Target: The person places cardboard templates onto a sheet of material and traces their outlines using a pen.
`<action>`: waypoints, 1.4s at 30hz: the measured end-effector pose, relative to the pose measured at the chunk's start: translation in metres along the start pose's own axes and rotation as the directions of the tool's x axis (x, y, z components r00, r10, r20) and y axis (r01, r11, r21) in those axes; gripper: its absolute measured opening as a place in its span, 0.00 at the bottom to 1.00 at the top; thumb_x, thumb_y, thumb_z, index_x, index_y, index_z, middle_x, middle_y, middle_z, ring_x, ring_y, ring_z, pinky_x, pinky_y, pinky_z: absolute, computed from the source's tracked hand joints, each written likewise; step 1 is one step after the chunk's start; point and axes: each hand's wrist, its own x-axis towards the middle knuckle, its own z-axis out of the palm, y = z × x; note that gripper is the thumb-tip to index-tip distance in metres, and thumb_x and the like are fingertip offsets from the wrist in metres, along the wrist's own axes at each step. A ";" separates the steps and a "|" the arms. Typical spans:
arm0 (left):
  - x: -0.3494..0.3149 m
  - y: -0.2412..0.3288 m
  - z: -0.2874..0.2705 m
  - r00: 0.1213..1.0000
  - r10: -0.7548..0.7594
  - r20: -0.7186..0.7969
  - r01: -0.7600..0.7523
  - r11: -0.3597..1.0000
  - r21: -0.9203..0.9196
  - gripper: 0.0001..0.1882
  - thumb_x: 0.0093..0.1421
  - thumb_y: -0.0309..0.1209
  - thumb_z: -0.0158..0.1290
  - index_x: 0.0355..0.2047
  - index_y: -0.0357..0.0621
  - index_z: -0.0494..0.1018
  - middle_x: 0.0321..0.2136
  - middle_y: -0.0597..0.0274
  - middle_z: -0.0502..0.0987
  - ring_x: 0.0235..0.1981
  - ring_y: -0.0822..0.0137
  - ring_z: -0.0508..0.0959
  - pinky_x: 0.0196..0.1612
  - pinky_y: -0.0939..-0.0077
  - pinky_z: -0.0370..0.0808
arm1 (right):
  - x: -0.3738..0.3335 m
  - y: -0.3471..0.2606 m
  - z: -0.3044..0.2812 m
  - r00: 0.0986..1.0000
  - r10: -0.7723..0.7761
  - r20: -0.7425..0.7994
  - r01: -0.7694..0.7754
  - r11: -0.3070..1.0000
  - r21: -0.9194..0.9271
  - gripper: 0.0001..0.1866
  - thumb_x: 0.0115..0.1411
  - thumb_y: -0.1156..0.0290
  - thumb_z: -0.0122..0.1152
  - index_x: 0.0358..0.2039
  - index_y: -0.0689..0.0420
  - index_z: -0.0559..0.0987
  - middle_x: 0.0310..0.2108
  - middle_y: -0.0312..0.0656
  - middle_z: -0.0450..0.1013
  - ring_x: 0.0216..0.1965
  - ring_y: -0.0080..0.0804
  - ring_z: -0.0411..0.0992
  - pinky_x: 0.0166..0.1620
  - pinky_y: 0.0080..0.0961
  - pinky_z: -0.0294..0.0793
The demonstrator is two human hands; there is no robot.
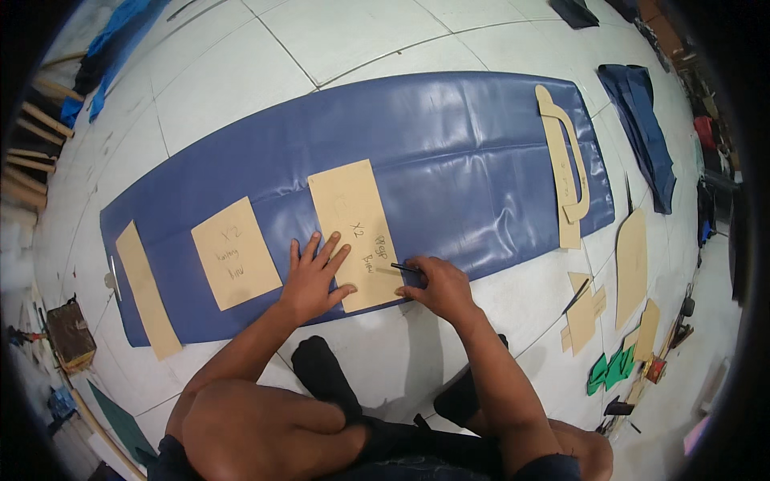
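Head view: left hand (314, 276) splayed flat on cardboard pattern (353, 228), right hand (437, 287) gripping pen (405, 268).

Four tan cardboard patterns are lying on one blue sheet (449, 152): a narrow strip (147, 290), a small rectangle (236, 253), a tall rectangle (351, 216) and a handle shape (564, 164). Two hands are showing, the left hand (311, 276) and the right hand (439, 286), sharing one pen (406, 268). Two black socks (325, 377) are poking in below.
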 end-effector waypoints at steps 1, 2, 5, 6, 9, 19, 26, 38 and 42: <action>-0.001 0.000 0.000 1.000 0.005 0.000 -0.005 1.000 -0.002 0.42 0.63 0.59 0.55 0.70 0.50 0.63 0.74 0.55 0.54 0.74 0.41 0.51 0.71 0.26 0.43 | 0.000 -0.004 -0.005 0.998 0.033 0.056 -0.034 0.999 0.015 0.28 0.49 0.55 0.79 0.49 0.51 0.81 0.39 0.42 0.79 0.42 0.42 0.78 0.46 0.39 0.77; -0.001 0.000 -0.001 1.000 0.010 0.001 -0.010 1.000 -0.003 0.42 0.63 0.59 0.56 0.70 0.50 0.63 0.74 0.54 0.54 0.74 0.40 0.51 0.70 0.26 0.43 | 0.000 -0.006 -0.007 0.992 0.065 0.112 -0.068 0.997 0.027 0.27 0.50 0.55 0.77 0.49 0.50 0.80 0.43 0.43 0.79 0.46 0.45 0.78 0.49 0.42 0.77; -0.001 0.000 -0.002 1.000 0.010 -0.003 -0.010 1.000 -0.005 0.42 0.63 0.59 0.56 0.70 0.50 0.63 0.74 0.54 0.55 0.74 0.40 0.52 0.70 0.25 0.45 | 0.001 -0.007 -0.007 0.993 0.056 0.104 -0.058 0.998 0.011 0.27 0.51 0.55 0.77 0.49 0.50 0.80 0.44 0.41 0.79 0.47 0.44 0.78 0.50 0.41 0.77; 0.000 0.000 -0.002 1.000 0.003 -0.008 -0.003 1.000 -0.007 0.42 0.63 0.59 0.56 0.70 0.50 0.63 0.74 0.54 0.55 0.74 0.40 0.52 0.70 0.25 0.45 | 0.003 -0.008 -0.009 0.993 0.049 0.106 -0.050 0.999 0.007 0.27 0.51 0.55 0.77 0.49 0.50 0.80 0.44 0.41 0.79 0.47 0.44 0.78 0.50 0.41 0.77; -0.003 -0.001 -0.004 1.000 -0.005 -0.027 0.005 1.000 -0.001 0.42 0.62 0.59 0.57 0.70 0.50 0.63 0.74 0.54 0.55 0.74 0.40 0.52 0.69 0.24 0.46 | 0.016 -0.016 -0.011 0.984 0.057 0.170 -0.059 0.998 0.007 0.30 0.51 0.55 0.76 0.53 0.49 0.79 0.50 0.42 0.76 0.51 0.45 0.76 0.52 0.42 0.77; -0.002 0.002 0.001 0.995 0.013 -0.099 -0.018 0.999 -0.049 0.42 0.59 0.57 0.60 0.67 0.47 0.66 0.72 0.53 0.57 0.72 0.40 0.53 0.68 0.23 0.50 | 0.086 -0.051 -0.001 0.897 -0.316 0.310 0.428 0.799 -0.423 0.55 0.37 0.57 0.85 0.68 0.41 0.67 0.73 0.42 0.57 0.73 0.49 0.56 0.59 0.41 0.78; -0.039 -0.052 -0.009 0.881 -0.240 -0.407 0.114 0.943 -0.311 0.31 0.57 0.40 0.63 0.59 0.44 0.71 0.67 0.44 0.62 0.66 0.39 0.64 0.70 0.37 0.54 | 0.084 -0.055 -0.004 0.909 -0.263 0.325 0.381 0.841 -0.386 0.51 0.43 0.63 0.83 0.68 0.42 0.66 0.74 0.42 0.55 0.74 0.51 0.54 0.60 0.45 0.77; -0.078 -0.029 0.010 0.909 -0.355 -0.217 0.316 0.929 -0.192 0.40 0.62 0.50 0.58 0.70 0.48 0.63 0.72 0.37 0.53 0.72 0.32 0.52 0.71 0.31 0.48 | 0.087 -0.042 0.002 0.905 -0.311 0.289 0.412 0.809 -0.420 0.57 0.37 0.56 0.86 0.69 0.39 0.66 0.74 0.41 0.56 0.74 0.49 0.55 0.63 0.41 0.76; -0.079 -0.023 0.014 0.917 -0.342 -0.207 0.305 0.933 -0.188 0.40 0.63 0.50 0.58 0.70 0.46 0.62 0.72 0.36 0.52 0.73 0.31 0.50 0.71 0.30 0.45 | 0.087 -0.043 0.003 0.905 -0.308 0.293 0.413 0.802 -0.431 0.57 0.37 0.55 0.86 0.69 0.38 0.66 0.74 0.39 0.56 0.74 0.46 0.55 0.62 0.40 0.77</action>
